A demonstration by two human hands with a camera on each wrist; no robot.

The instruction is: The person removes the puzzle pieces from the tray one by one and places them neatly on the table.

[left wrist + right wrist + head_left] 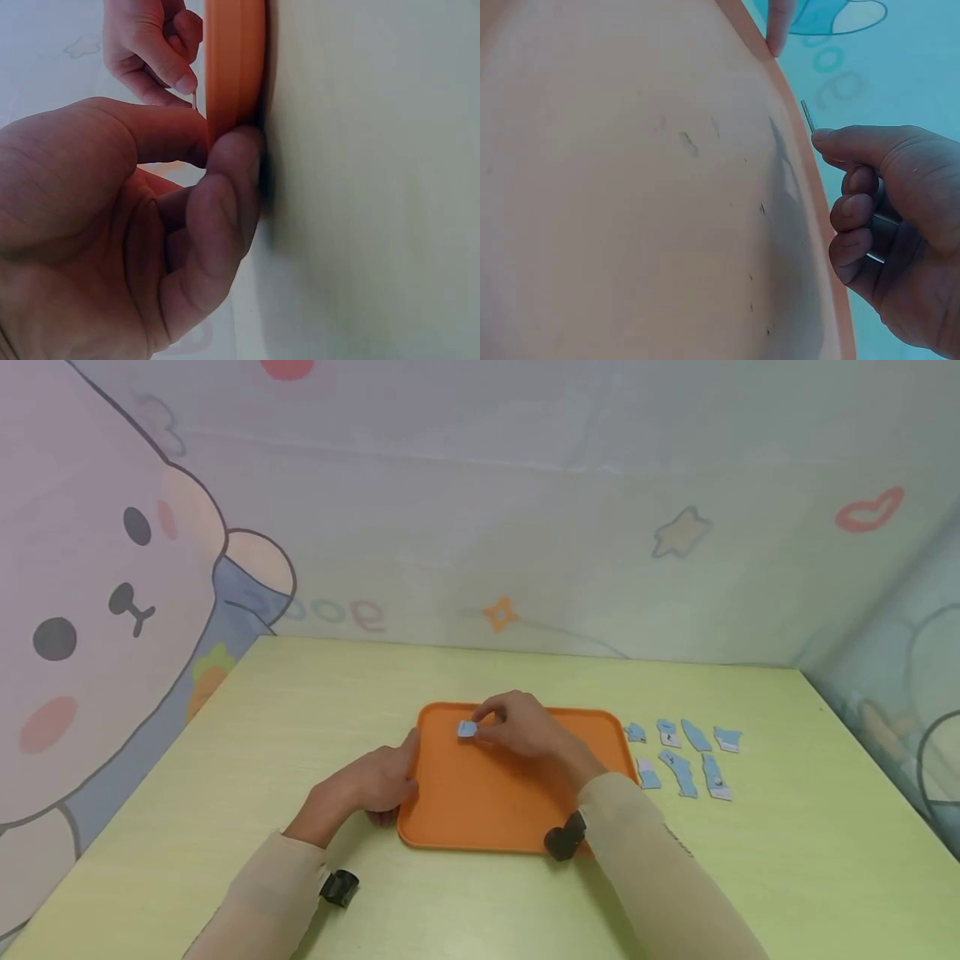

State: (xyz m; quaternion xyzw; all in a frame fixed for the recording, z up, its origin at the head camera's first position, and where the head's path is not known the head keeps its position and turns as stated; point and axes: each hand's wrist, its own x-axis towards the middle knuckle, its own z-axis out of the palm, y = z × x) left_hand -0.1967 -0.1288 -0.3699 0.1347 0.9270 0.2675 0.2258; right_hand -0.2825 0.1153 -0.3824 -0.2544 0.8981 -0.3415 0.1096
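An orange tray (480, 806) lies on the table. At its left edge, my left hand (378, 779) grips the rim; the left wrist view shows thumb and curled fingers (214, 214) on either side of the tray's edge (236, 67). Over the tray's back part, my right hand (521, 724) pinches a small light-blue puzzle piece (467, 729) between thumb and fingertips. The right wrist view has this piece (807, 116) edge-on, held above the tray surface (630, 225), with the other fingers curled in. Something dark shows behind those fingers; I cannot tell what.
Several blue and white puzzle pieces (678, 772) lie spread in two rows on the pale yellow table (810, 827), right of the tray. A printed cloth backdrop (480, 510) hangs behind the table. A dark cable (924, 756) curves at the far right.
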